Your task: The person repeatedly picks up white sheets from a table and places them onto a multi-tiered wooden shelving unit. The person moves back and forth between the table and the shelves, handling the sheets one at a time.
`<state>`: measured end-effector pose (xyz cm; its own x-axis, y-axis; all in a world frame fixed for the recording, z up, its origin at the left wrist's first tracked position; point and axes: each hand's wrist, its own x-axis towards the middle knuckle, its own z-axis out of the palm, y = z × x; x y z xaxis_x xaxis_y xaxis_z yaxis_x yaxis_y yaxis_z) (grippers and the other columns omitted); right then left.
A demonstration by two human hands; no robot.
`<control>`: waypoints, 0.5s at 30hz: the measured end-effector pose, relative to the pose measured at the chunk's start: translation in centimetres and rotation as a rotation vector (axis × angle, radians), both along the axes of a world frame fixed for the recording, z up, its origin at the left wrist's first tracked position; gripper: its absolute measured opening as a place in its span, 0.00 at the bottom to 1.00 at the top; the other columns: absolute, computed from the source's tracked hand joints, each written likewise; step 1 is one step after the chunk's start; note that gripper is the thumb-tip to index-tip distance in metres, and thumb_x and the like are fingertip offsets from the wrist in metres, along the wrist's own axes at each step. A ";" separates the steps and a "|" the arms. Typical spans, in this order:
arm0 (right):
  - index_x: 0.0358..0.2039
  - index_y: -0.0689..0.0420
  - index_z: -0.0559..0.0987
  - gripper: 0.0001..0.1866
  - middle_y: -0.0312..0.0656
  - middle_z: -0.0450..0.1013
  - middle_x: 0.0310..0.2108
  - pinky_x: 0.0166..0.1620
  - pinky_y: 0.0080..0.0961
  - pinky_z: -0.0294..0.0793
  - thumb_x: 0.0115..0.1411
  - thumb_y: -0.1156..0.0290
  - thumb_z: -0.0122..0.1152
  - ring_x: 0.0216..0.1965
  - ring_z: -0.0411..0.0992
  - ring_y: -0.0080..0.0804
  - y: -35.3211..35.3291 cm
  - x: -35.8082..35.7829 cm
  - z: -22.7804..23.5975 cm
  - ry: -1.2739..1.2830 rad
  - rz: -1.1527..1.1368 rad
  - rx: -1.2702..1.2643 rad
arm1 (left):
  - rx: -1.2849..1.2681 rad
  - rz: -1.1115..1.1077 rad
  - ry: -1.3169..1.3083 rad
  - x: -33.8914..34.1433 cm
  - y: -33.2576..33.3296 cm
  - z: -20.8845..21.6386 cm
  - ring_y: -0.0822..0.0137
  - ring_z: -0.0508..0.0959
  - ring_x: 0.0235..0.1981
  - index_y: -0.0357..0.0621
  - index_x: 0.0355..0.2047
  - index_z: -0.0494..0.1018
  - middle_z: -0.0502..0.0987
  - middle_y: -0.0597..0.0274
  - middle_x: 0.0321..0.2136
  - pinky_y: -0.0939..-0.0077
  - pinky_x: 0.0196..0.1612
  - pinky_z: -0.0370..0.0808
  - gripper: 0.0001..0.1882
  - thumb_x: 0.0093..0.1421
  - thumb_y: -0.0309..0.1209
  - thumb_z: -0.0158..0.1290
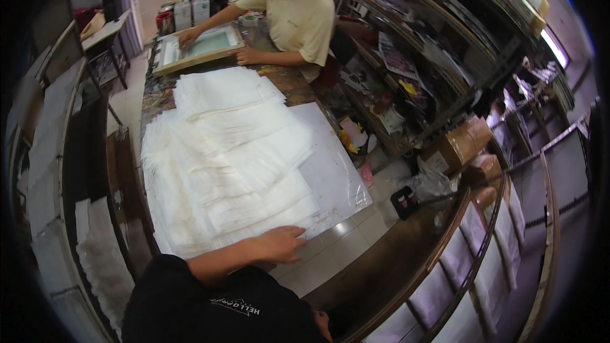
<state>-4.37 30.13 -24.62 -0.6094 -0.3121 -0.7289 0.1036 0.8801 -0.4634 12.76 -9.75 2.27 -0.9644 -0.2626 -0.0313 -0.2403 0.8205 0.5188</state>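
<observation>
My left arm reaches across to the right in front of a long stack of white sheets (235,146). The sheets, thin like paper or fabric, lie overlapped in several fanned bundles on the table. At the near right edge of the stack my left hand (283,244) hovers or rests with its fingers stretched out, and nothing shows in it. Whether it touches the sheets I cannot tell. Low in the view, beside my black shirt, only a small part of my right hand (323,325) shows; its fingers are hidden.
Across the table a co-worker (298,19) has both hands at a framed screen (203,47). Cans and bottles (184,13) stand behind it. A grey-white board (337,159) lies under the sheets. Racks holding white sheets (445,279) curve along the right; cluttered shelves (406,51) stand behind a cardboard box (460,143).
</observation>
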 end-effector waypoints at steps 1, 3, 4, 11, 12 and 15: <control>0.26 0.65 0.81 0.15 0.40 0.74 0.22 0.32 0.31 0.71 0.60 0.64 0.59 0.27 0.72 0.23 -0.2 -0.9 0.5 -0.039 -0.038 -0.002 | -0.001 0.061 0.020 0.6 -0.7 0.9 0.45 0.68 0.58 0.36 0.49 0.73 0.65 0.37 0.58 0.60 0.61 0.66 0.26 0.57 0.45 0.56; 0.21 0.65 0.80 0.16 0.39 0.72 0.18 0.31 0.31 0.70 0.60 0.66 0.59 0.26 0.72 0.24 -0.9 -2.7 1.8 -0.108 -0.129 -0.001 | -0.026 0.143 0.029 1.7 -2.4 2.4 0.45 0.69 0.57 0.35 0.48 0.73 0.67 0.37 0.57 0.60 0.59 0.67 0.26 0.57 0.44 0.57; 0.22 0.65 0.80 0.15 0.39 0.71 0.18 0.31 0.32 0.70 0.60 0.67 0.59 0.25 0.72 0.24 -0.9 -3.2 1.4 -0.116 -0.142 -0.065 | -0.052 0.162 0.013 2.3 -3.4 3.3 0.45 0.69 0.57 0.35 0.48 0.72 0.67 0.38 0.56 0.61 0.59 0.67 0.26 0.57 0.44 0.56; 0.39 0.65 0.78 0.14 0.47 0.76 0.30 0.40 0.38 0.76 0.61 0.65 0.60 0.33 0.76 0.34 -3.9 -2.8 -4.4 0.035 -0.107 0.006 | -0.325 0.338 -0.133 5.2 -8.5 4.6 0.49 0.70 0.57 0.37 0.47 0.72 0.71 0.43 0.53 0.49 0.64 0.60 0.25 0.59 0.45 0.54; 0.42 0.65 0.78 0.16 0.49 0.76 0.33 0.42 0.39 0.77 0.62 0.65 0.60 0.35 0.77 0.36 -4.4 -2.5 -4.9 0.074 -0.053 0.046 | -0.349 0.354 -0.160 5.5 -8.9 4.4 0.49 0.69 0.58 0.37 0.47 0.72 0.72 0.43 0.52 0.49 0.63 0.61 0.25 0.59 0.45 0.54; 0.47 0.64 0.77 0.18 0.49 0.76 0.41 0.47 0.40 0.75 0.62 0.63 0.59 0.42 0.76 0.39 -6.5 -1.1 -5.9 0.031 0.087 0.118 | -0.287 0.398 -0.293 6.4 -9.9 4.3 0.48 0.68 0.58 0.37 0.45 0.73 0.72 0.43 0.51 0.50 0.63 0.62 0.24 0.58 0.46 0.54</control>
